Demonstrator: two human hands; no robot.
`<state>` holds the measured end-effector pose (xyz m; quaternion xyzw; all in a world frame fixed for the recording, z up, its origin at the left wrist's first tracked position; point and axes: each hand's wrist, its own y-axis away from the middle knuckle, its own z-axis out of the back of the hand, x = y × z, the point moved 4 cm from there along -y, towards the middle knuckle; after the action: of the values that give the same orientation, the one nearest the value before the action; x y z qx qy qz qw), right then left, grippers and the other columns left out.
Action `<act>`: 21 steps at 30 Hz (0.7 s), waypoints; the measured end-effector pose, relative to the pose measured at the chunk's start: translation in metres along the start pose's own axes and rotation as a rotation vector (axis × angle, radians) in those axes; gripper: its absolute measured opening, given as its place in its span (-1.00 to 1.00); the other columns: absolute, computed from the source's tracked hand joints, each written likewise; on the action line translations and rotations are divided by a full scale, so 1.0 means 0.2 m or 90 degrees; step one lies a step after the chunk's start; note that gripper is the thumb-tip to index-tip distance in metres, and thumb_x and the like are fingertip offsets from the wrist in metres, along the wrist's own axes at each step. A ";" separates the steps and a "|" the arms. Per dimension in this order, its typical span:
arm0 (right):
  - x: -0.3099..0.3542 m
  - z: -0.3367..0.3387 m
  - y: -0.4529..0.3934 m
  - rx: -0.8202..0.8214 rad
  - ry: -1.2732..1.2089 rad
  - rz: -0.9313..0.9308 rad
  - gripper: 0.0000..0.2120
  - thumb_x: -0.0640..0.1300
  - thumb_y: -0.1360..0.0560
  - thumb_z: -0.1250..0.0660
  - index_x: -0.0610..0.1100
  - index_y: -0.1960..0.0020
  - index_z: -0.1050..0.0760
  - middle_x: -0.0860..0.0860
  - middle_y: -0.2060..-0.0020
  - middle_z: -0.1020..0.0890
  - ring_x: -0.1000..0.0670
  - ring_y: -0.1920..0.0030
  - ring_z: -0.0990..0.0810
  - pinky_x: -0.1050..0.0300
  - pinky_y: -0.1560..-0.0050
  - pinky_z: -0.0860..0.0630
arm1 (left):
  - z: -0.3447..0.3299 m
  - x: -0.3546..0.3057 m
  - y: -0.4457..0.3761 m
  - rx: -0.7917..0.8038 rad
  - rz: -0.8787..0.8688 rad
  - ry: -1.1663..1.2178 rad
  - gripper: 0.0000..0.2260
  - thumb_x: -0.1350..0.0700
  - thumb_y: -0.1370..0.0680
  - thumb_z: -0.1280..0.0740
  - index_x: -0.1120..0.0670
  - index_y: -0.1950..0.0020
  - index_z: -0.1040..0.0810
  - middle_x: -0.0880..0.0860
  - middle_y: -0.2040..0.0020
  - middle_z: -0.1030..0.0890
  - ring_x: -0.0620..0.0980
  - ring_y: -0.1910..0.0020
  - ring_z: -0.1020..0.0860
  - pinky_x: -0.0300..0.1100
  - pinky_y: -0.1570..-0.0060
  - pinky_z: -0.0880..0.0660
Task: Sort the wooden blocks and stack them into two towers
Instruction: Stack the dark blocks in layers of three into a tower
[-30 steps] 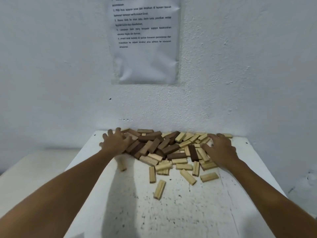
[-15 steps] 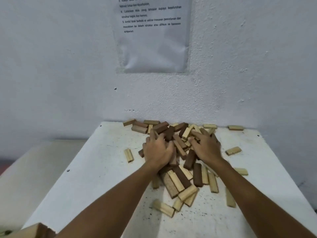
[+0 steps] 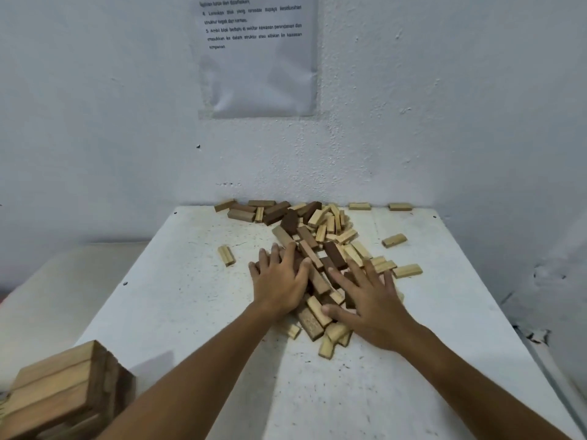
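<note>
Block pile (image 3: 320,249) sits at the table's (image 3: 178,312) 12 o'clock, against the wall (image 3: 413,122). Both hands, left (image 3: 279,287) and right (image 3: 368,303), rest on its near end. Stacked blocks (image 3: 60,389) at 8 o'clock.

- Dim, even, bluish-grey indoor light; no glare.
- Soft shadows of the forearms fall on the table (image 3: 197,312), toward the left.
- Wide-angle bending bows the table's edges.
- The stacked blocks (image 3: 60,389) at the lower left corner are blurred; the hands look slightly smeared.
</note>
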<state>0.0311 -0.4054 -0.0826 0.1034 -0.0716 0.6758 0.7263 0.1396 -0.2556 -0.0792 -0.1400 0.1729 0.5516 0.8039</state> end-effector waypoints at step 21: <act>0.21 -0.01 0.16 -0.040 0.046 0.100 -0.21 0.35 -0.46 0.39 0.07 -0.56 -0.11 0.07 -0.58 -0.02 -0.02 -0.55 -0.04 -0.15 -0.49 0.04 | 0.12 0.14 0.38 -0.022 -0.202 0.062 -0.42 -0.16 -0.52 -0.13 -0.01 -0.52 -0.29 -0.03 -0.58 -0.16 0.00 -0.58 0.03 0.14 -0.52 0.09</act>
<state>0.0030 -0.3627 -0.0735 0.0499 -0.0745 0.7312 0.6763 0.0815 -0.1953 -0.0725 -0.2060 0.1777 0.4130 0.8692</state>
